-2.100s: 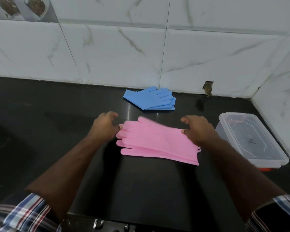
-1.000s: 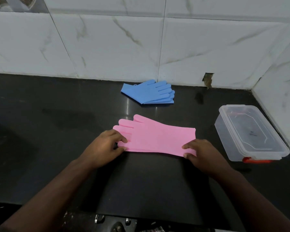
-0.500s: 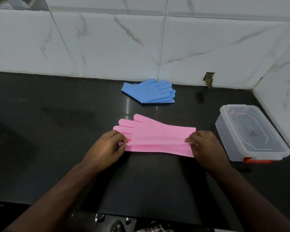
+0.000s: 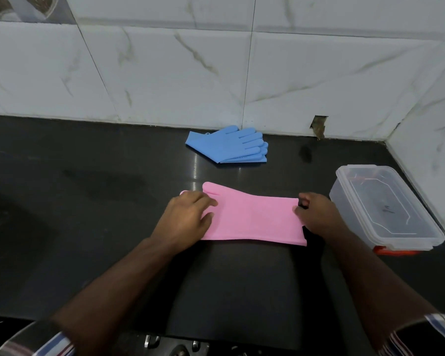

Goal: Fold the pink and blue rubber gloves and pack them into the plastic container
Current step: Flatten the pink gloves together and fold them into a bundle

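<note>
The pink gloves [image 4: 254,217] lie stacked flat on the black counter [image 4: 88,227], fingers to the left, cuff to the right. My left hand [image 4: 188,217] presses down on the finger end and covers most of the fingers. My right hand [image 4: 316,213] pinches the cuff edge at its far corner. The blue gloves [image 4: 229,145] rest stacked near the back wall, fingers pointing right, untouched. The clear plastic container [image 4: 385,209] stands at the right with its lid on and a red clip at its near end.
White marble-tiled walls close the counter at the back and right, meeting in a corner behind the container. A small hole [image 4: 319,125] shows at the base of the back wall. The counter's front edge runs near my forearms.
The near long edge that both hands had lifted and folded back now lies flat again. My left hand has moved onto the glove fingers; my right hand has shifted to the cuff's far corner.
</note>
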A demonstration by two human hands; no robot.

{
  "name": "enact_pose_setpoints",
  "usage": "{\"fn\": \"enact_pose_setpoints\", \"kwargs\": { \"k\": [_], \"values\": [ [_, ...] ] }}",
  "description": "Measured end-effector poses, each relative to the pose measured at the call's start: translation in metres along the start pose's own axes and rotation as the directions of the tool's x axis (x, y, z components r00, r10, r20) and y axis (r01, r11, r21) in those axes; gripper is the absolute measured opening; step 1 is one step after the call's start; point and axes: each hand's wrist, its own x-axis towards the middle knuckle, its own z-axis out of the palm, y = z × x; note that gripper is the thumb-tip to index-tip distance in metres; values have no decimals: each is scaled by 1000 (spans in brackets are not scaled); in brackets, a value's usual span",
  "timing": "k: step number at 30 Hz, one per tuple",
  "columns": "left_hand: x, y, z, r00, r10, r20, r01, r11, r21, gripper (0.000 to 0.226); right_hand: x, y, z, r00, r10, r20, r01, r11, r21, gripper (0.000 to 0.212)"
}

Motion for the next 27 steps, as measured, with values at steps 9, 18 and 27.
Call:
{"fn": "enact_pose_setpoints", "kwargs": {
  "k": [9,18,27],
  "values": [
    [35,12,28,956,-66,286,11,982,190,67,10,-13,-5,989,7,-150,18,985,169,18],
    [46,19,31,905,1,426,-92,976,195,83,14,-10,-11,953,-122,278,201,940,-275,82],
    [49,22,50,872,-4,490,-130,962,240,93,17,0,-14,909,17,417,130,938,-321,100]
  ]
}}
